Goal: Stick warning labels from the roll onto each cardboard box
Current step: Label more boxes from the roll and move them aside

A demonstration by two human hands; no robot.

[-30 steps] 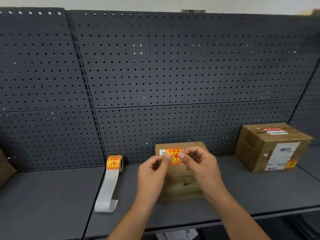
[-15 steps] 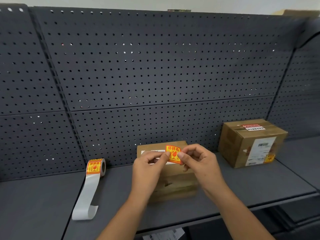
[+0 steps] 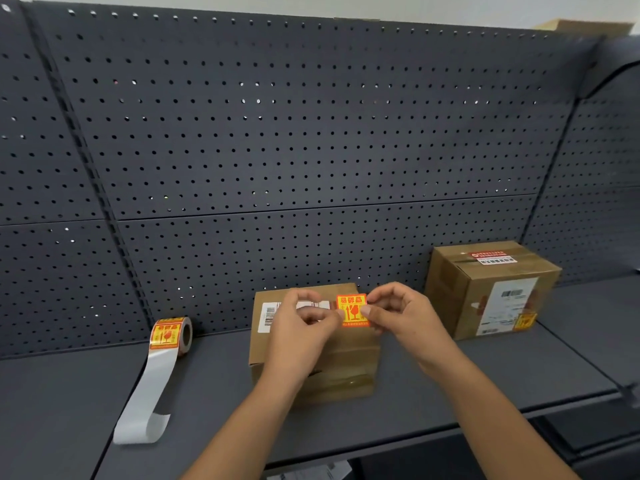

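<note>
Step in hand: placing. L hand [image 3: 301,327] and R hand [image 3: 398,313] pinch one warning label [image 3: 351,310] by its side edges over near box [image 3: 346,368] top; contact unclear. Next, est.: lower flat, press down. Roll [image 3: 171,336] on shelf [image 3: 69,393], well left.

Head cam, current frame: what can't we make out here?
All in the head view:
1. Whether the warning label, pinched by the left hand and right hand, already touches the near box: the fingers cover its edges.
2. Print on the far box shipping sheet: too small, blurred.
3. Labels left on the roll: only the outer one shows.
4. Paper under the shelf: cut off by the bottom edge.
</note>
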